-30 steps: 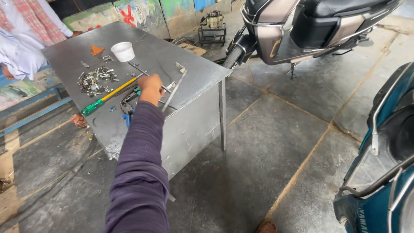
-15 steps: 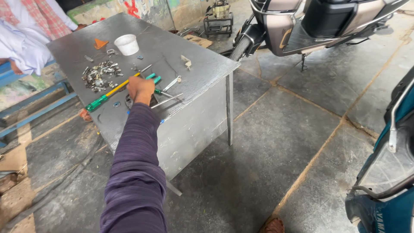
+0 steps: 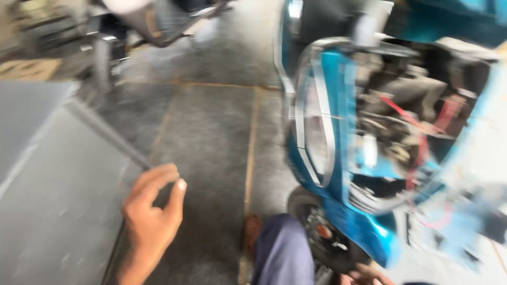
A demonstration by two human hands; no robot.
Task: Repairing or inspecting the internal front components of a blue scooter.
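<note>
A grey stone-slab floor (image 3: 211,137) is running under a blurred workshop scene, with a grey sheet-metal tabletop (image 3: 47,174) lying just left of the left hand (image 3: 150,216), whose fingers (image 3: 158,179) are curling loosely together on nothing. The blue scooter with its front panel off (image 3: 338,158) is standing well right of those fingers, probably heavy and rigid with fragile exposed wiring, best gripped by its frame. The right hand (image 3: 364,275) is barely showing at the bottom edge, so I cannot tell its grip.

The left hand (image 3: 152,214) sits at the lower left of the frame, fingers curled loosely inward and thumb raised, holding nothing visible. The right hand (image 3: 364,275) barely shows at the bottom edge, blurred, its grip unclear.
</note>
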